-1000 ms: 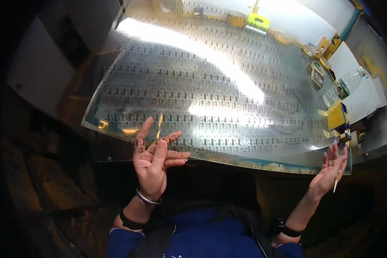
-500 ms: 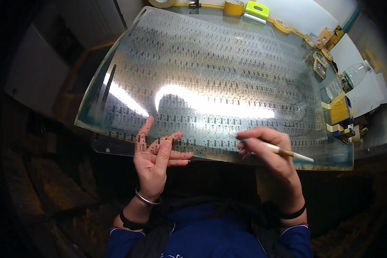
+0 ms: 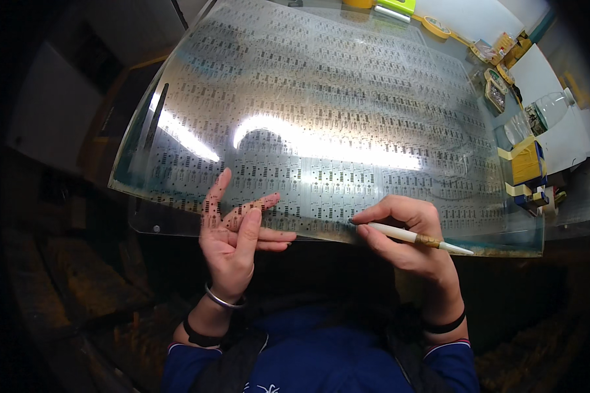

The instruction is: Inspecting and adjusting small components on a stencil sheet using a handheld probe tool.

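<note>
A large clear film sheet (image 3: 321,111) printed with rows of small dark patterns lies lit from beneath in front of me. My left hand (image 3: 233,239) props its near edge, fingers spread, some showing through the film. My right hand (image 3: 406,239) is shut on a thin white pen-like tool (image 3: 416,237) with a brown band, its tip touching the sheet's near edge at the middle.
To the right of the sheet sit a yellow and blue box (image 3: 528,167), a clear plastic bottle (image 3: 550,108) and small yellow items (image 3: 505,49). A tape roll (image 3: 434,26) and a yellow-green object (image 3: 393,6) lie at the far edge. Dark surroundings lie on the left.
My right hand came in from the far right edge of the sheet to its near middle edge with the tool. The view shifted closer over the sheet. My left hand stays put.
</note>
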`<state>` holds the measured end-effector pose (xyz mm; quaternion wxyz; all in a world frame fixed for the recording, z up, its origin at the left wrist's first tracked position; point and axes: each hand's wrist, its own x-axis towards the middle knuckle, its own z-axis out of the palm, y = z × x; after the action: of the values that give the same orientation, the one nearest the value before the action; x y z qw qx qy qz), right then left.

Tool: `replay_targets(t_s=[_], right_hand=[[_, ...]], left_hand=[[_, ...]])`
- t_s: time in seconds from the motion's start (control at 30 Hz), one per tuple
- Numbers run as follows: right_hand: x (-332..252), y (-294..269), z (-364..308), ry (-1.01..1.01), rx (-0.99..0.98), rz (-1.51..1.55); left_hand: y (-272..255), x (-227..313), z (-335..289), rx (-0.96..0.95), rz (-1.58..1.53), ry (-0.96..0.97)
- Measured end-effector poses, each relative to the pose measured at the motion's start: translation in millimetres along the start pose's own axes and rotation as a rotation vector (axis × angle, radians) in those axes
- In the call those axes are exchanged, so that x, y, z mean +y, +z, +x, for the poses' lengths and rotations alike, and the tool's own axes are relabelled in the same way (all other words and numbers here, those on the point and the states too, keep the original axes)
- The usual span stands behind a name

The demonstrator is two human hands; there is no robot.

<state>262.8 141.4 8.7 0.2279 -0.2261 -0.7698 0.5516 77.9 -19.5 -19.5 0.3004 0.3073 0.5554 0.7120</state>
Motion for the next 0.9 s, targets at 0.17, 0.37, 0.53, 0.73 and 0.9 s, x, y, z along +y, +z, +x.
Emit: replay_targets(t_s=[0.17, 0.37, 0.53, 0.73, 0.9], right_hand=[[1, 0, 0, -0.035, 0.005, -0.007], [2, -3, -1, -0.018, -0.052, 0.019], [2, 2, -1, -0.018, 0.048, 0.004], [-11, 2, -1, 0.058, 0.03, 0.084], [-7, 1, -1, -0.004, 0.001, 0.011]], left_hand=[[3, -3, 1, 0.032, -0.005, 0.036], [3, -1, 0, 0.044, -0.016, 0.014], [-3, 0, 1, -0.062, -0.026, 0.002], [-1, -1, 2, -0.007, -0.049, 0.018], [-3, -2, 2, -0.033, -0.06, 0.018]])
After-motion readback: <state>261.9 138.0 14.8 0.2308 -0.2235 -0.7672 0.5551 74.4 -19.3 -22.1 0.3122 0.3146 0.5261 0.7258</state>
